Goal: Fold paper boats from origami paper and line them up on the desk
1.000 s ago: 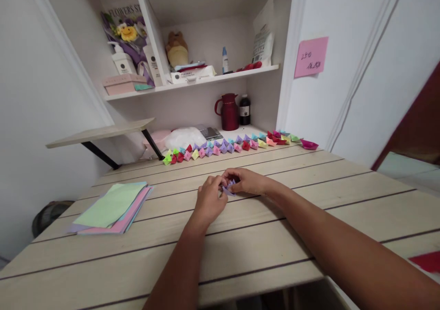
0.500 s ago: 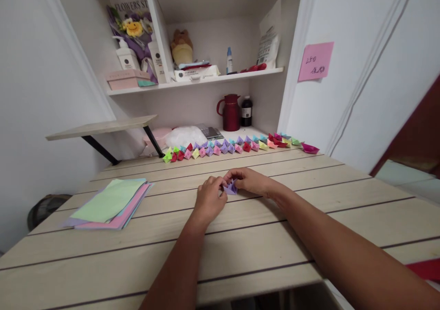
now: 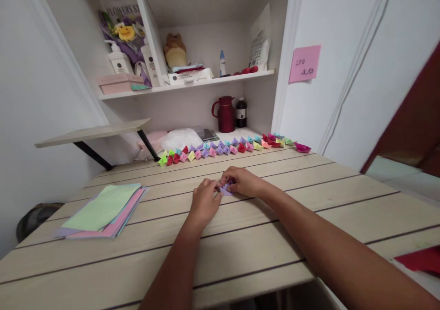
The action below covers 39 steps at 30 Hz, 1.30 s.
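Bench (image 3: 247, 255): open planks from near edge to left hand (image 3: 205, 200) and right hand (image 3: 242, 182), both pinching a purple folded paper (image 3: 226, 191) mid-bench. Beyond a gap, paper boats (image 3: 242, 148) line far edge. Versus half a second earlier: view swung slightly right, pinch kept.

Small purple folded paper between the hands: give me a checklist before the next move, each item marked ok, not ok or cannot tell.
1. Left hand at the left side of the small purple folded paper: ok.
2. Right hand at its right side: ok.
3. Creases sharp and even: cannot tell; fingers cover much of it.
4. Stack of flat pastel paper sheets clear of both hands: ok, off to the left.
5. Stack squared up: not ok, edges fan out.
6. Rows of multicoloured, boat-shaped folded papers clear of both hands: ok, farther back.
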Each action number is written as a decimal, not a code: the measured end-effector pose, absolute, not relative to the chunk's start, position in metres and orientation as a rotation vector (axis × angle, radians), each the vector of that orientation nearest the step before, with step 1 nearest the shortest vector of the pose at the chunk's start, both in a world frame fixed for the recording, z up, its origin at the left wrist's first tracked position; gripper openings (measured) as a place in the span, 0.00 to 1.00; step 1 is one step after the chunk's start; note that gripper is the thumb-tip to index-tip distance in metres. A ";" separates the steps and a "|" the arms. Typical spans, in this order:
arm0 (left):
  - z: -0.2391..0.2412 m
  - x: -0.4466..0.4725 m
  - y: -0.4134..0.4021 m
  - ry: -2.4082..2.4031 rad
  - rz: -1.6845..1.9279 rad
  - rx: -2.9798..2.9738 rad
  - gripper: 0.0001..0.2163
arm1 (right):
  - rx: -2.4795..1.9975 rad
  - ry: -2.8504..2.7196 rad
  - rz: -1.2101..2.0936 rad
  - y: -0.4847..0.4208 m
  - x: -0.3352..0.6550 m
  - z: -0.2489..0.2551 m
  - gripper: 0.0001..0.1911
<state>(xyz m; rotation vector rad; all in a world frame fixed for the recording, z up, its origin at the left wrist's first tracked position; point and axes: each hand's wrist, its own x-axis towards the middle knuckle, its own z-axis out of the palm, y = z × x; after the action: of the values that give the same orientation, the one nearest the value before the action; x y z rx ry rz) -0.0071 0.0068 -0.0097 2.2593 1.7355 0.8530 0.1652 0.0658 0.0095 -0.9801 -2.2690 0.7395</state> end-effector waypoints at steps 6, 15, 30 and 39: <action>-0.006 -0.006 0.005 1.701 0.864 2.248 0.07 | -1.091 -2.269 0.656 0.065 0.162 0.013 0.09; 0.004 -0.008 -0.007 1.598 0.953 2.169 0.07 | -1.229 -2.263 0.769 0.043 0.155 0.012 0.03; 0.002 -0.005 -0.009 1.537 0.988 2.130 0.06 | -1.094 -2.393 0.905 0.044 0.165 0.017 0.10; 0.001 -0.007 -0.008 1.415 1.095 2.094 0.06 | -1.125 -2.388 0.889 0.046 0.166 0.017 0.10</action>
<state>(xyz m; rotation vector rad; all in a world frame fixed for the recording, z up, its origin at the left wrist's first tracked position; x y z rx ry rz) -0.0065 -0.0080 0.0005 2.0942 1.4154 1.0947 0.1661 0.0460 0.0167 -1.1246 -2.3880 0.8892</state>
